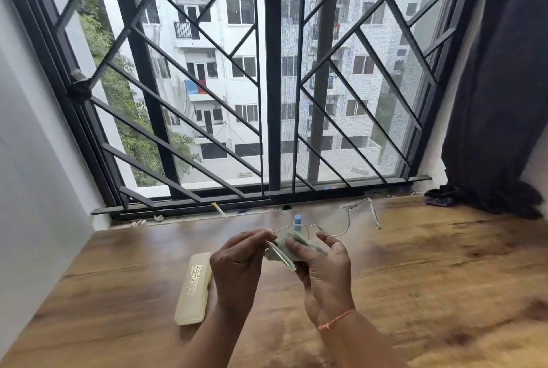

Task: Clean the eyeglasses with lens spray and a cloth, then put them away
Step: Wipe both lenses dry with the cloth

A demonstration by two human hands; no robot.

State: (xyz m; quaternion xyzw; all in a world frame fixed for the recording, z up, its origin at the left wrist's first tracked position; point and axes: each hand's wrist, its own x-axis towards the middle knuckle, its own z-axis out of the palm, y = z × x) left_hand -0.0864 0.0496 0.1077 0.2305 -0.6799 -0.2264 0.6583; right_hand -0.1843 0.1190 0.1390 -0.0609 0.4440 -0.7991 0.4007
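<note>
Held the eyeglasses (314,229) in the air above the wooden table (415,264), between the window sill and the beige case (194,289). Left hand (237,261) pinched one end of the frame near the hinge, fingertips closed on it. Right hand (323,267) gripped the pale green cloth (284,246), pressed around the nearer lens, thumb on top. Far temple arm stuck out open toward the curtain side, clear of the table.

Judged as light, thin and easily bent: clear rim, slim arms, lenses likely slick where wet. Best taken by the frame end or bridge, not by the lens face or arm tips. Cloth soft and limp, conforming to the lens under a light squeeze.

Saw the blue-capped spray bottle (297,223) just beyond the glasses, partly hidden behind them, upright as far as could be told. Case lay shut to the left of the glasses, nearer the body, well inside the table edge.

Found plenty of bare wood to the right of the glasses. Window grille close behind, so little room for swinging the open arm outward.
</note>
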